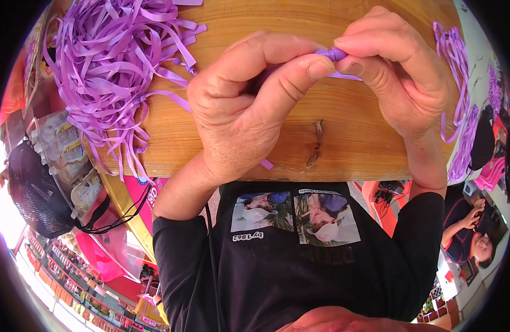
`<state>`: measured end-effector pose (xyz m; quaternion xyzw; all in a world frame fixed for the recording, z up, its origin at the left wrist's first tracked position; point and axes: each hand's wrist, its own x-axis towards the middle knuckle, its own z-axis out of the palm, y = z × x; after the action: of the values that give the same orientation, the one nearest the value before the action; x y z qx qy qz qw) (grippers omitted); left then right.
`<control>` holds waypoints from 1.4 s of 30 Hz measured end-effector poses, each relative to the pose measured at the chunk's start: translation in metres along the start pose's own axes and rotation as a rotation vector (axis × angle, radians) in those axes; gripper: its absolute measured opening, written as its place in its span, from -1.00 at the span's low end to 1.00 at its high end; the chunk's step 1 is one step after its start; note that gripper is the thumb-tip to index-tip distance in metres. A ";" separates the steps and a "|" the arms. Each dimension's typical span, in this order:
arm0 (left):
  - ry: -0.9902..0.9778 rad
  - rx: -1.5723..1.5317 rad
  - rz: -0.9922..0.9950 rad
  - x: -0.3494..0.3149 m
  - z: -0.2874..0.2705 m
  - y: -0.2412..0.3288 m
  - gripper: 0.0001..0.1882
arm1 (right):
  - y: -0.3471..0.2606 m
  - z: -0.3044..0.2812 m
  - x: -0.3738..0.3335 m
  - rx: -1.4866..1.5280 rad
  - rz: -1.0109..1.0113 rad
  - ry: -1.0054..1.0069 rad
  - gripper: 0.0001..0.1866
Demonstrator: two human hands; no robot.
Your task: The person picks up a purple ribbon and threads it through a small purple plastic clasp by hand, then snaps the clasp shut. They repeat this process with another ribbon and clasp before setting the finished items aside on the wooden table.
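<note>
Pinching purple ribbon (pixel 351 76) at its knot (pixel 337 54) with fingertips of left hand (pixel 238 105) and right hand (pixel 407 77), above wooden table (pixel 365 133); probably best to draw evenly, seating knot snugly; avoid twisting.

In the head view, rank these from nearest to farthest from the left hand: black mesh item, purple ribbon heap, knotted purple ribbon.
1. Knotted purple ribbon: pinched by the left hand.
2. Purple ribbon heap: left of that hand, on the wooden table.
3. Black mesh item: farther left, past the table's edge.
</note>
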<state>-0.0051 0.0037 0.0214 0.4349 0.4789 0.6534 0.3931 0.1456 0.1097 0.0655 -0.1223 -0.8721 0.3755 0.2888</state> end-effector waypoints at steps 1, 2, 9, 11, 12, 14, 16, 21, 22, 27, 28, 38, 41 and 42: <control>-0.004 0.017 0.004 0.000 0.000 0.000 -0.90 | -0.002 0.002 0.001 0.001 -0.006 -0.003 -0.77; -0.003 0.017 0.003 0.000 -0.001 0.000 -0.90 | -0.002 0.003 0.002 0.000 -0.011 -0.006 -0.77; 0.001 -0.039 -0.027 -0.001 0.001 0.000 -0.91 | 0.002 0.006 0.004 -0.005 -0.052 -0.025 -0.77; 0.000 -0.028 -0.021 -0.001 0.000 0.000 -0.91 | 0.002 0.007 0.004 -0.008 -0.063 -0.029 -0.77; -0.011 -0.011 -0.019 -0.001 -0.001 0.000 -0.91 | 0.003 0.007 0.004 -0.009 -0.069 -0.031 -0.77; -0.022 0.007 -0.018 -0.001 -0.002 0.001 -0.91 | 0.004 0.006 0.003 -0.011 -0.080 -0.035 -0.77; -0.066 0.049 0.055 0.000 -0.004 0.002 -0.90 | 0.005 0.006 0.002 -0.013 -0.090 -0.038 -0.77; -0.193 0.378 0.271 0.008 -0.011 0.011 -0.87 | 0.010 -0.004 -0.010 -0.020 -0.110 -0.044 -0.77; -0.211 0.446 0.298 0.008 -0.011 0.013 -0.85 | 0.011 -0.005 -0.012 -0.023 -0.114 -0.045 -0.77; -0.218 0.506 0.307 0.008 -0.012 0.015 -0.84 | 0.011 -0.004 -0.010 -0.031 -0.145 -0.054 -0.77; -0.218 0.506 0.305 0.008 -0.012 0.016 -0.83 | 0.010 -0.002 -0.008 -0.032 -0.153 -0.056 -0.77; -0.218 0.471 0.217 0.009 -0.014 0.016 -0.84 | 0.009 0.001 -0.007 -0.177 -0.260 -0.038 -0.79; -0.227 0.411 0.187 0.009 -0.013 0.015 -0.84 | 0.010 0.001 -0.007 -0.225 -0.292 -0.028 -0.79; -0.224 0.376 0.176 0.008 -0.012 0.014 -0.85 | 0.012 0.001 -0.008 -0.215 -0.312 -0.023 -0.78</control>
<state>-0.0202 0.0049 0.0343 0.6104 0.5058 0.5321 0.2975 0.1514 0.1140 0.0533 -0.0117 -0.9189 0.2321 0.3188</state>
